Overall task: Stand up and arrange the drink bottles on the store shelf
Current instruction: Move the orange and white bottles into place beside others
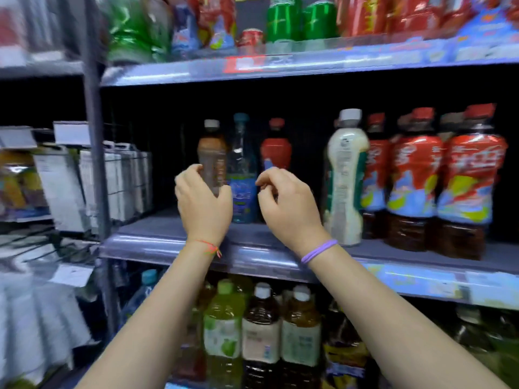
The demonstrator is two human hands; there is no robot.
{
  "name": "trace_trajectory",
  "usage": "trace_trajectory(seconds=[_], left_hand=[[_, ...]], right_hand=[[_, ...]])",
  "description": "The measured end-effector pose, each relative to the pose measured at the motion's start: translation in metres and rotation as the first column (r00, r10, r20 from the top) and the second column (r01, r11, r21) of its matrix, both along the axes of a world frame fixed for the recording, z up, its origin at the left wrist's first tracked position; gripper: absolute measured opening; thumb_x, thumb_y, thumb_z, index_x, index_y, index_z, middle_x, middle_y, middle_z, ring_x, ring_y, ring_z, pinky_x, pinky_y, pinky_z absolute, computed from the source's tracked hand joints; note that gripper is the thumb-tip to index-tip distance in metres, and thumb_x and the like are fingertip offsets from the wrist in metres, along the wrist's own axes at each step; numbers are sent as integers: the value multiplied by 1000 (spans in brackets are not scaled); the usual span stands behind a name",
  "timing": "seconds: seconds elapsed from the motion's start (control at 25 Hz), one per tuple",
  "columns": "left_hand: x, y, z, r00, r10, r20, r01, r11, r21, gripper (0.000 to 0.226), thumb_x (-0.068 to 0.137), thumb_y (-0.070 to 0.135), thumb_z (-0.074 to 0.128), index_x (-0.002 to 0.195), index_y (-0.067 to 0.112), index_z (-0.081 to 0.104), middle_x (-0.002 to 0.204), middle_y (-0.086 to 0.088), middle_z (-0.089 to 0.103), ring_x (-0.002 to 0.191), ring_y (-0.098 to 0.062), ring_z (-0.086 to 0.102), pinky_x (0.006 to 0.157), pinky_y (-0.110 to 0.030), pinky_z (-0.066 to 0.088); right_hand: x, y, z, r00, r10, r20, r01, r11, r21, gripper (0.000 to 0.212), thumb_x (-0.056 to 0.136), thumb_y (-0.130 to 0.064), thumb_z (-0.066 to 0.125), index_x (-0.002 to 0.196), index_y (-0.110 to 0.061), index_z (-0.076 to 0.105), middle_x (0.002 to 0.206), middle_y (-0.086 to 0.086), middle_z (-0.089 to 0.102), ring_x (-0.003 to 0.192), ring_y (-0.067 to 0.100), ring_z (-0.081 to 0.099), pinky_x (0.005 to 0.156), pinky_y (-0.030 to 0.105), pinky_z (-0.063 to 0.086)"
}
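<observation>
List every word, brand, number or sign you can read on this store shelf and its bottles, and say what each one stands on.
No text here is sharp enough to quote.
Red-labelled dark drink bottles: large white characters, blurred.
Cream-white bottle with white cap: small print, too small.
Clear bottle with blue label: blurred.
Brown drink bottle with white cap, which the left hand is curled around: unreadable.
Price strip on the upper shelf edge: blurred.
Lower-shelf beige-labelled bottle: blurred.

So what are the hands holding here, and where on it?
Left hand grips the brown bottle around its lower body. Right hand is loosely curled, holding nothing.
</observation>
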State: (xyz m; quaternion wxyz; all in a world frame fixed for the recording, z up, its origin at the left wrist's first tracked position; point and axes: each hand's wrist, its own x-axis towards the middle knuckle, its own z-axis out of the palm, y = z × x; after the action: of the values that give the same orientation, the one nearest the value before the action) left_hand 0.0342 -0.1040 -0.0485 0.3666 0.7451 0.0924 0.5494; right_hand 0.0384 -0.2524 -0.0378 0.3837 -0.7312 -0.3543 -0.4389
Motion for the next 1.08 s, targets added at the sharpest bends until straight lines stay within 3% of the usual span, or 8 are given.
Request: trace_trajectory(seconds=[0.16, 0.28, 0.36, 0.44, 0.6, 0.76, 0.92, 1.08], left_hand=[[32, 73, 21, 921, -273, -277, 205, 946, -251, 81, 86, 20, 72, 151, -1, 28, 150, -24, 40, 138, -34, 42, 113, -37, 34], [57, 94, 33, 819, -464, -338, 365, 875, -317, 82, 83, 21, 80, 148, 4, 34, 140, -18, 55, 125, -27, 56, 98, -32, 46], [67, 106, 36, 810, -443, -383, 375, 895, -243, 67, 78, 27, 84, 132, 10, 50, 126, -12, 64, 113, -26, 63, 88, -30, 50], [69, 118, 37, 823, -390, -413, 361, 921, -151, 61, 72, 37, 88, 119, 14, 56, 118, -9, 67, 110, -28, 65, 92, -36, 54], [58, 141, 34, 862, -170, -478, 217, 975, 46, 63, 75, 48, 80, 119, 11, 54, 120, -14, 67, 111, -36, 64, 92, -40, 52], [40, 146, 33, 876, -205, -436, 234, 972, 12, 60, 75, 47, 78, 117, 13, 52, 114, -9, 66, 103, -33, 64, 83, -37, 51], [21, 126, 24, 917, -302, -262, 303, 952, -41, 48, 72, 51, 79, 99, 18, 56, 96, 3, 65, 90, -23, 63, 76, -38, 52], [7, 84, 25, 879, -470, -74, 467, 882, -59, 39, 75, 51, 78, 93, 23, 57, 90, 12, 65, 85, -11, 64, 71, -33, 53]], right_hand=[[14, 71, 7, 950, -13, -313, -27, 992, -123, 40, 89, -6, 49, 125, -14, 64, 117, 7, 67, 94, 20, 61, 93, 37, 49], [20, 95, 13, 908, -36, -418, -33, 987, -157, 47, 89, -8, 48, 134, -20, 57, 111, 7, 69, 87, 26, 66, 87, 39, 53], [23, 105, 17, 895, -69, -440, -4, 987, -163, 43, 90, -11, 48, 131, -21, 57, 99, 5, 69, 79, 24, 63, 80, 40, 55], [25, 111, 19, 873, -157, -462, 59, 974, -219, 39, 91, -16, 48, 128, -20, 56, 93, 4, 67, 80, 25, 62, 78, 40, 54], [29, 121, 20, 804, -321, -501, 134, 918, -372, 43, 89, -25, 46, 132, -20, 54, 105, 6, 68, 83, 31, 65, 88, 41, 54], [23, 127, 15, 820, -272, -503, 135, 947, -293, 28, 90, -22, 46, 113, -21, 62, 87, -1, 68, 69, 23, 62, 77, 38, 57], [14, 116, 15, 894, -221, -391, 208, 975, -77, 16, 89, -14, 50, 100, -20, 61, 70, -6, 58, 68, 19, 58, 67, 38, 52], [1, 84, 22, 922, -373, -105, 386, 908, 162, 26, 83, -10, 57, 109, -12, 54, 101, 3, 48, 89, 22, 50, 76, 30, 39]])
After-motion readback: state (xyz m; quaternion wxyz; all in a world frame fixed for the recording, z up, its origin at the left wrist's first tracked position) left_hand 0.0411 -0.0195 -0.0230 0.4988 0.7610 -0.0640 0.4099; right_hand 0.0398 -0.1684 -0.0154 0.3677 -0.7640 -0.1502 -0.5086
